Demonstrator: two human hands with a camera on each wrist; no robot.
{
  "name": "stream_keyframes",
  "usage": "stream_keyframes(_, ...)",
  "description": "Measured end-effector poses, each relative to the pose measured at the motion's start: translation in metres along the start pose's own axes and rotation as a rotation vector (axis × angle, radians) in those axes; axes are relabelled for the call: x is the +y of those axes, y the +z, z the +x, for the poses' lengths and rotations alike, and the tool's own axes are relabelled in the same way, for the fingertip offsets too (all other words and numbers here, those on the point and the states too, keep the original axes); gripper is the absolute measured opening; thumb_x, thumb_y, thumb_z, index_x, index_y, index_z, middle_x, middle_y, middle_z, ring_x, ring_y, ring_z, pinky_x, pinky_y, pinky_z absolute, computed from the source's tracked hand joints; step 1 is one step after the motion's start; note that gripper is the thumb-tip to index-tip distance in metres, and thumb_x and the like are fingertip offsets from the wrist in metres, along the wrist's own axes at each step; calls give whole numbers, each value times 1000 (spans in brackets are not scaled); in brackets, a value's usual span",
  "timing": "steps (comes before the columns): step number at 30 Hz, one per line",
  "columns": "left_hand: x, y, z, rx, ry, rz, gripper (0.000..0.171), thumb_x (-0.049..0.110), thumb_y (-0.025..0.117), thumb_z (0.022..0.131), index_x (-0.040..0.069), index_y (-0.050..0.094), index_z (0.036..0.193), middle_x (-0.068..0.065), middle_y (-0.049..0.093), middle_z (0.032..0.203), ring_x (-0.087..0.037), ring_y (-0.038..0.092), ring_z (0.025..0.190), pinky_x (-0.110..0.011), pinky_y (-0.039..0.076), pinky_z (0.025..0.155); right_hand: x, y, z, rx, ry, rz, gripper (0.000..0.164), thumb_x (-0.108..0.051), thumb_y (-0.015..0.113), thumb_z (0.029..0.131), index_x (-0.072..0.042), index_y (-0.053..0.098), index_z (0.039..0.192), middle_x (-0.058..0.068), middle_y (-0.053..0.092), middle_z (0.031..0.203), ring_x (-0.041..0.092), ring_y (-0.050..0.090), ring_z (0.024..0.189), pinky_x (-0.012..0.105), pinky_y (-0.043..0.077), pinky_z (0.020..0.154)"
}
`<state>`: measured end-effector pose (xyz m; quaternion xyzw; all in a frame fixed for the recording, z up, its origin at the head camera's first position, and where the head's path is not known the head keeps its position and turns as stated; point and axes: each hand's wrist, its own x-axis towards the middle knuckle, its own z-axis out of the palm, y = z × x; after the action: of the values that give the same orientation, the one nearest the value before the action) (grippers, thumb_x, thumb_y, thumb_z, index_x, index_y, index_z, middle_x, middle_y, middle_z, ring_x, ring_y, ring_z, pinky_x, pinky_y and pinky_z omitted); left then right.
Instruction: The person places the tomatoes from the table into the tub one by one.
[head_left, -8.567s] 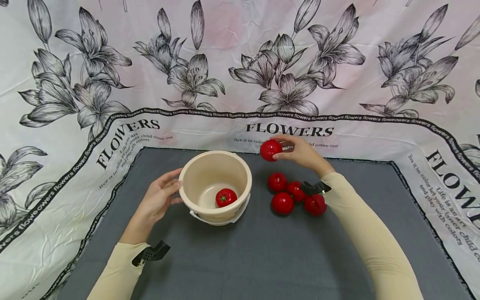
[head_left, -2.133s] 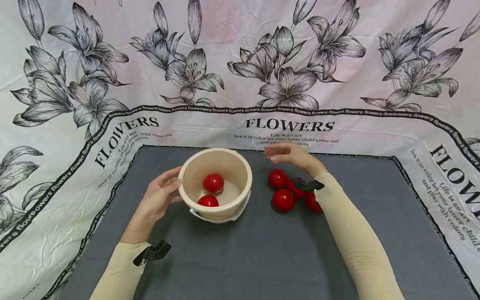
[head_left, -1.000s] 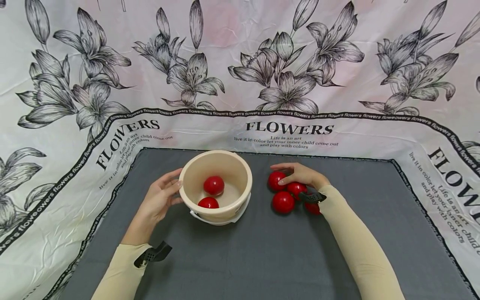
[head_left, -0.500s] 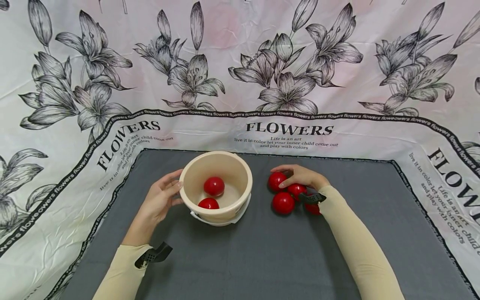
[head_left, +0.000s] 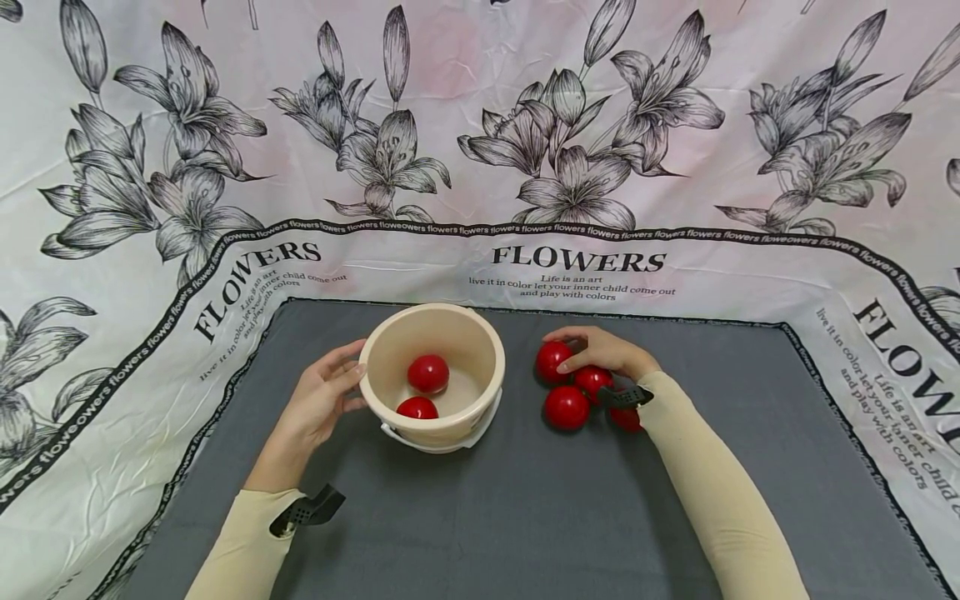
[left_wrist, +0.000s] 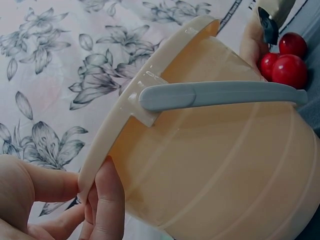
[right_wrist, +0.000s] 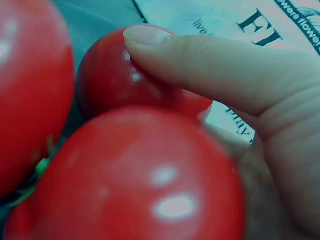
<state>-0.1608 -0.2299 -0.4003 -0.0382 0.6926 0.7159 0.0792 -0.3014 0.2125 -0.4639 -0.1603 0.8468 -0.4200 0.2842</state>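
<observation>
We're grasping a glossy, round red tomato (head_left: 549, 365) between thumb and fingers of the right hand (head_left: 606, 348), the nearer one; it's sitting left of the palm, near the worktop's far edge. No clear long axis. Can't tell if it's lifting. The cream, round plastic bucket (head_left: 459, 337) is standing leftward, across a gap; we're pinching its left rim with the left hand (head_left: 318, 396). Grey worktop (head_left: 465, 533) is meeting a white flower-printed cloth (head_left: 420, 275) at the far edge.
</observation>
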Motion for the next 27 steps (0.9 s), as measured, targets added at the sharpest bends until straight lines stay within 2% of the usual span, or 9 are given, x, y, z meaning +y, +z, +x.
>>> stream_keyframes(8,-1,0,0,1,8,-7,53,3,53,100,0,36,150,1,63,107,-8,69,87,-25,61,67,-19,-11,-3,39,-78,22,61,-27,78,83,-21,56,140,5,55,143,30,50,128,41,50,101)
stream_keyframes(14,-1,0,0,-2,9,-14,53,3,53,100,0,35,150,0,63,108,-8,69,86,-26,61,68,-38,-23,-6,64,-136,35,58,-26,77,83,-21,57,138,5,54,145,30,43,136,54,39,111)
stream_keyframes(19,-1,0,0,-6,8,-14,53,3,53,100,0,35,150,1,64,108,-8,68,85,-25,61,68,-46,-26,-8,54,-145,50,60,-27,77,84,-20,56,139,5,52,147,32,39,140,60,32,115)
stream_keyframes(27,1,0,0,-13,3,-14,53,3,52,100,-1,34,150,2,65,107,-7,68,84,-24,61,67,-59,-27,-8,51,-162,51,57,-27,75,85,-21,56,139,7,56,143,30,47,133,54,39,111)
